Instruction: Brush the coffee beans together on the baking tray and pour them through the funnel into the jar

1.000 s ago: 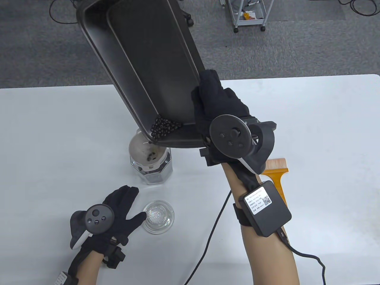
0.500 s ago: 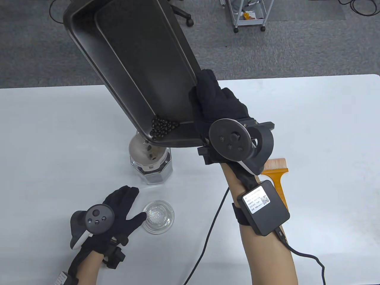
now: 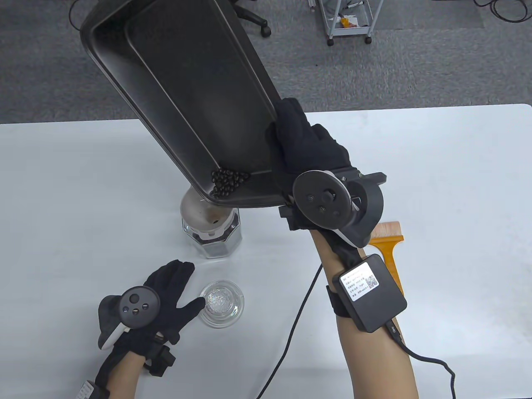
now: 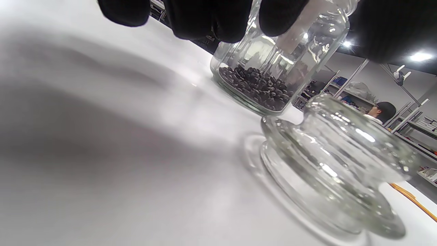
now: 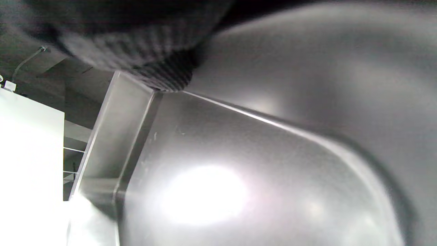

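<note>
right hand (image 3: 305, 143) grips the long edge of the baking tray (image 3: 183, 95) near its low end, fingers curled over the rim, thumb side hidden. left hand (image 3: 166, 295) lies flat on the table (image 3: 436, 174), fingers spread & relaxed, thumb tip touching the glass lid (image 3: 221, 303); holds nothing.

tray is tipped steeply, far end up over the floor, low corner right above the funnel (image 3: 199, 210) which sits in the mouth of the jar (image 3: 213, 237). coffee beans (image 3: 227, 182) bunched in that low corner, not yet over the lip; left wrist view shows a layer of beans already in the jar bottom (image 4: 256, 89).

handling, imo: tray is stiff metal, light-ish but long, so a one-hand hold at the edge gives lots of leverage, so easy to twist. smooth surface, beans slide fast once they go. better hold = near the pouring corner w/ firm pinch, as now. jar & lid are glass: fragile, slick. funnel just rests loose, tips if the tray bumps it. brush (image 3: 388, 245) lies beside the right forearm, untouched.
</note>
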